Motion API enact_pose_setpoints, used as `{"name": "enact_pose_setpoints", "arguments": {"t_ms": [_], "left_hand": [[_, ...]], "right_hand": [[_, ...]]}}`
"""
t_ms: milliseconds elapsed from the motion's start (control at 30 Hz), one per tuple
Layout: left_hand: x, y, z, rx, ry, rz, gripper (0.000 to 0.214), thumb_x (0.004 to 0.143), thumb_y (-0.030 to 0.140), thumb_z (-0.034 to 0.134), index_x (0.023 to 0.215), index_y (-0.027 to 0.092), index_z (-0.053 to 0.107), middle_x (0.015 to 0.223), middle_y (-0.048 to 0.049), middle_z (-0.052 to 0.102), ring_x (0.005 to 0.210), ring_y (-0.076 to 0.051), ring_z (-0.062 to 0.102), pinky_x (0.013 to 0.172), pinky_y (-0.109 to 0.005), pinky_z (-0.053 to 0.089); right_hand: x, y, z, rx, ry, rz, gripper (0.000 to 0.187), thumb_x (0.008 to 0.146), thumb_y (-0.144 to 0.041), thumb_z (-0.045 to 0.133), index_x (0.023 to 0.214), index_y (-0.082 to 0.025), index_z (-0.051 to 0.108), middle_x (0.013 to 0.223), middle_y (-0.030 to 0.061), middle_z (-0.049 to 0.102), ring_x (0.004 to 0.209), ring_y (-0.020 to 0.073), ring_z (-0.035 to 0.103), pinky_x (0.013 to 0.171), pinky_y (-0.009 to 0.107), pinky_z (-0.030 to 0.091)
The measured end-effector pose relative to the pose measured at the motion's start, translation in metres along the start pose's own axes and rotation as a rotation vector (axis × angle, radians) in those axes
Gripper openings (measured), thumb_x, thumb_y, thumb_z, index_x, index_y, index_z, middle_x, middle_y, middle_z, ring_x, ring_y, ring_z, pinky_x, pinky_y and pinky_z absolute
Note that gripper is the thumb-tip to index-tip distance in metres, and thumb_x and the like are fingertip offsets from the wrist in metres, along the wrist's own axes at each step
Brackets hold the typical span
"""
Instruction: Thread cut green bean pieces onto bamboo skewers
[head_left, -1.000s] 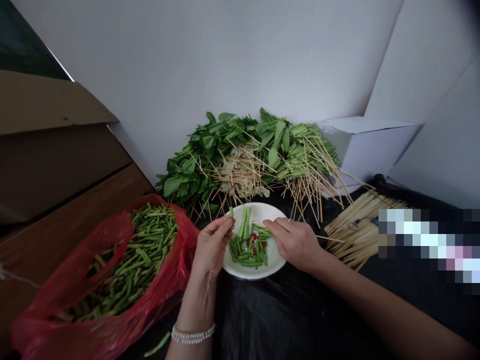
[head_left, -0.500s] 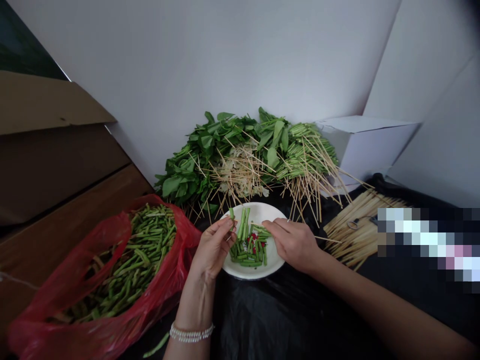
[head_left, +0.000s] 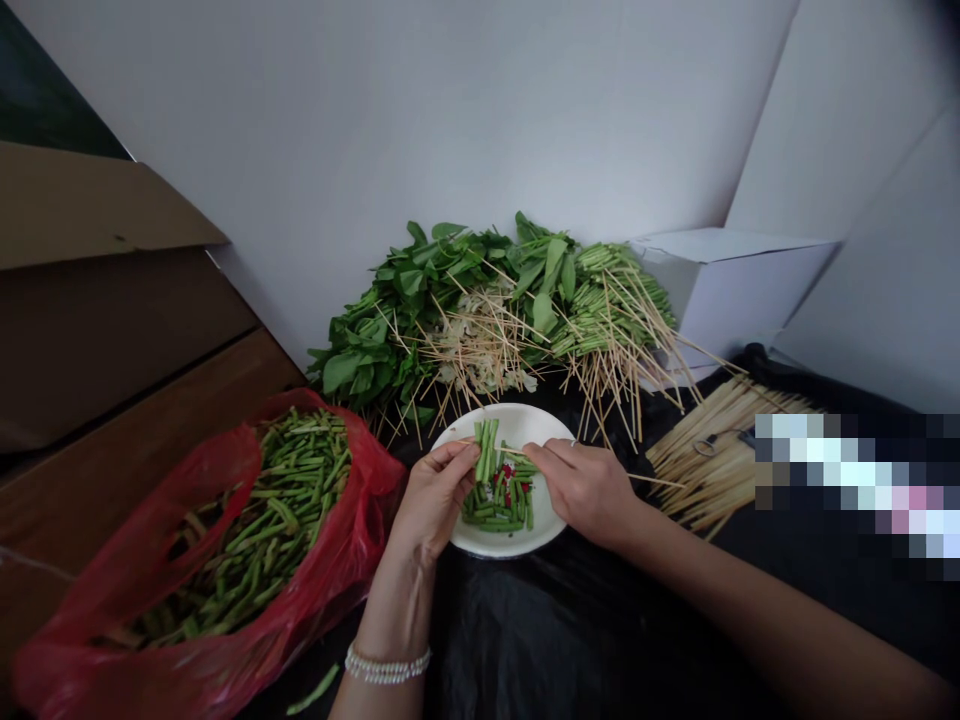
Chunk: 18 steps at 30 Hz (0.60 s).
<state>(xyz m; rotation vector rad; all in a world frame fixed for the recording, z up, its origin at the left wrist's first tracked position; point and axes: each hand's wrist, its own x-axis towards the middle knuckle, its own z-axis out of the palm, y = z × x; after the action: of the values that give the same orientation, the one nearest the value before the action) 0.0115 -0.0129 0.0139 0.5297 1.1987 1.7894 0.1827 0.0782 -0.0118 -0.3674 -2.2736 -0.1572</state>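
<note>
Over a white bowl [head_left: 551, 523], several cut green bean pieces [head_left: 489, 447] sit side by side on a thin wooden skewer [head_left: 512, 451]. My left hand [head_left: 433, 500] pinches the leftmost bean piece between thumb and fingers, close against the others. The skewer is gripped by my right hand [head_left: 591, 488], whose fingers are closed around it; its far end sticks out past the right side of that hand. More short bean pieces [head_left: 499, 520] lie in the bottom of the bowl, partly covering a red pattern.
On the left a red plastic bag [head_left: 360, 480] holds many green bean pieces [head_left: 277, 520]. Skewered leafy greens [head_left: 367, 350], pale skewered food [head_left: 480, 330] and skewered green stalks [head_left: 622, 290] are piled behind the bowl. Bare skewers [head_left: 697, 470] with scissors [head_left: 705, 447] lie right. A white box [head_left: 750, 300] stands behind.
My left hand has moved slightly right, bringing its bean piece up against the pieces on the skewer. My right hand stays nearly in place, still holding the skewer.
</note>
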Motion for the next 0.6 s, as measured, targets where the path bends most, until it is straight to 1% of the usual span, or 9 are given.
{"name": "enact_pose_setpoints", "arguments": {"t_ms": [133, 300, 433, 600], "left_hand": [[0.0007, -0.0017, -0.0005, 0.014, 0.022, 0.027, 0.023, 0.054, 0.021, 0.087, 0.067, 0.013, 0.07, 0.083, -0.0037, 0.072, 0.07, -0.011, 0.064, 0.069, -0.024, 0.05], [-0.0012, 0.0001, 0.0016, 0.027, 0.027, 0.027, 0.023, 0.053, 0.021, 0.087, 0.067, 0.013, 0.069, 0.081, -0.0029, 0.072, 0.068, -0.01, 0.063, 0.068, -0.024, 0.049], [-0.0023, 0.0021, 0.0021, 0.027, 0.02, 0.01, 0.024, 0.053, 0.021, 0.087, 0.067, 0.013, 0.069, 0.079, -0.0026, 0.071, 0.066, -0.01, 0.062, 0.065, -0.023, 0.049], [-0.0029, -0.0018, 0.0048, 0.073, 0.004, 0.012, 0.022, 0.054, 0.024, 0.086, 0.064, 0.014, 0.07, 0.073, -0.0006, 0.069, 0.062, -0.008, 0.058, 0.06, -0.021, 0.046]], "right_hand": [[-0.0002, -0.0013, 0.0006, 0.08, -0.05, 0.067, 0.032, 0.088, -0.008, 0.038, 0.104, -0.013, 0.064, 0.074, 0.0028, 0.062, 0.066, 0.0129, 0.056, 0.063, 0.023, 0.045], [-0.001, -0.0019, 0.0014, 0.056, -0.03, 0.039, 0.031, 0.089, -0.01, 0.037, 0.105, -0.012, 0.064, 0.073, 0.0043, 0.061, 0.064, 0.0136, 0.055, 0.061, 0.024, 0.045], [-0.0005, -0.0022, 0.001, 0.155, -0.07, 0.107, 0.031, 0.088, -0.008, 0.037, 0.102, -0.015, 0.064, 0.076, 0.0037, 0.062, 0.069, 0.0132, 0.057, 0.066, 0.023, 0.046], [-0.0003, -0.0067, 0.0008, 0.162, -0.096, 0.125, 0.031, 0.088, -0.008, 0.037, 0.101, -0.015, 0.064, 0.077, 0.0042, 0.062, 0.071, 0.014, 0.058, 0.067, 0.024, 0.045]]}}
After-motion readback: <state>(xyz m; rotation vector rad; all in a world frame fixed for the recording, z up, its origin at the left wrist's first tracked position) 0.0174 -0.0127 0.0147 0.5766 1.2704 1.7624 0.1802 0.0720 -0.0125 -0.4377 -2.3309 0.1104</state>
